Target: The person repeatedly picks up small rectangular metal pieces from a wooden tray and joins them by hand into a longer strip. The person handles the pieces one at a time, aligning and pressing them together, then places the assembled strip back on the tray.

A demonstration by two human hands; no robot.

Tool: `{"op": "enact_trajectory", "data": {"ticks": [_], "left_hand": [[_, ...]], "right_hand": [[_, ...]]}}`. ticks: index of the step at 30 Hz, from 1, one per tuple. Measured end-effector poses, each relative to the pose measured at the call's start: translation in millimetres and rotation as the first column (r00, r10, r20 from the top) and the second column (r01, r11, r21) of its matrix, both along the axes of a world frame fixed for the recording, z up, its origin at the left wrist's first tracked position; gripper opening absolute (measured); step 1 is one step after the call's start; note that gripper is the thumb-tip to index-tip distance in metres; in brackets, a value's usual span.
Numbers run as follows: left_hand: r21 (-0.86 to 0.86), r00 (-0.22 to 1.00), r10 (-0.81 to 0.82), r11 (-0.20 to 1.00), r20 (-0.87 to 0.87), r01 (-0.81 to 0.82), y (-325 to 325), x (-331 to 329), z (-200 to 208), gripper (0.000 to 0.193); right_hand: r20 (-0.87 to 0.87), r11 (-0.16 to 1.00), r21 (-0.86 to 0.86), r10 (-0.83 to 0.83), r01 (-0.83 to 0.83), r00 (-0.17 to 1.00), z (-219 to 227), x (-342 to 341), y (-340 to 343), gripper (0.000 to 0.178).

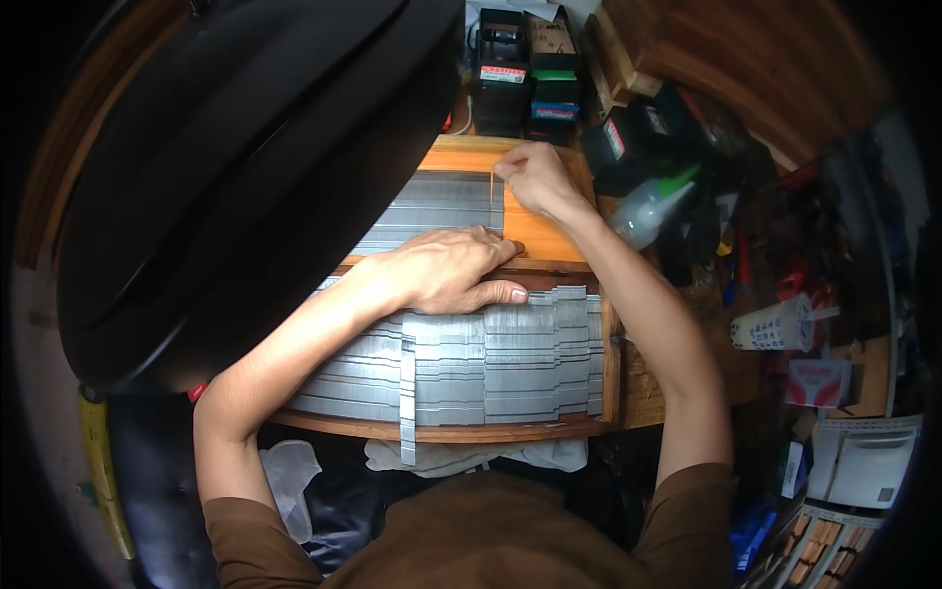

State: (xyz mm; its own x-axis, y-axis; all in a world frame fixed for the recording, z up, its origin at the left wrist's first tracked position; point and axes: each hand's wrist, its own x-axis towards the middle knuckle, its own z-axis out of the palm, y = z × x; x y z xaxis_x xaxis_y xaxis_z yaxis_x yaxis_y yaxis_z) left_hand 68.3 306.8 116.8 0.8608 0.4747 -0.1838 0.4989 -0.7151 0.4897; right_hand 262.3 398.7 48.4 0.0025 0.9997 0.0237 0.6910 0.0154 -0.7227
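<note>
A wooden tray (pixel 610 368) lies before me, split by a wooden divider (pixel 554 266). Its near part holds rows of thin grey metal strips (pixel 520 358); one loose strip (pixel 407 393) lies across them and sticks out past the front edge. More grey strips (pixel 422 201) fill the left of the far part, beside bare orange wood. My left hand (pixel 442 270) rests flat across the divider, fingers stretched, thumb over the near strips. At the far part's right end, my right hand (pixel 540 179) pinches the top of a thin upright strip (pixel 493 187), which looks orange.
A large black shade-like object (pixel 245 187) covers the upper left. Black boxes (pixel 502 83) stand behind the tray. To the right are a clear bottle with a green tip (pixel 643 211), a plastic cup (pixel 772 326) and a white box (pixel 863 466). Cloth (pixel 530 454) lies below the tray.
</note>
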Motion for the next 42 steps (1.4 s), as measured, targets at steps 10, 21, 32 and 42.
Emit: {"op": "enact_trajectory", "data": {"ticks": [10,21,32,42], "left_hand": [[0.061,0.993,0.095,0.993,0.075,-0.1,-6,-1,-8,0.067],[0.119,0.986,0.151,0.98,0.076,-0.159,-10,-2,-14,0.055],[0.095,0.982,0.163,0.981,0.091,-0.171,-2,0,-14,0.059],[0.094,0.888,0.459,0.886,-0.035,-0.455,7,-116,-2,0.063]], "right_hand": [[-0.22,0.884,-0.441,0.06,-0.154,0.974,35,6,-10,0.014],[0.14,0.827,-0.469,0.417,-0.31,0.898,44,-63,10,0.029],[-0.289,0.889,-0.225,0.329,-0.398,0.899,100,-52,0,0.039],[-0.16,0.937,-0.159,0.286,-0.311,0.945,126,49,-152,0.028]]}}
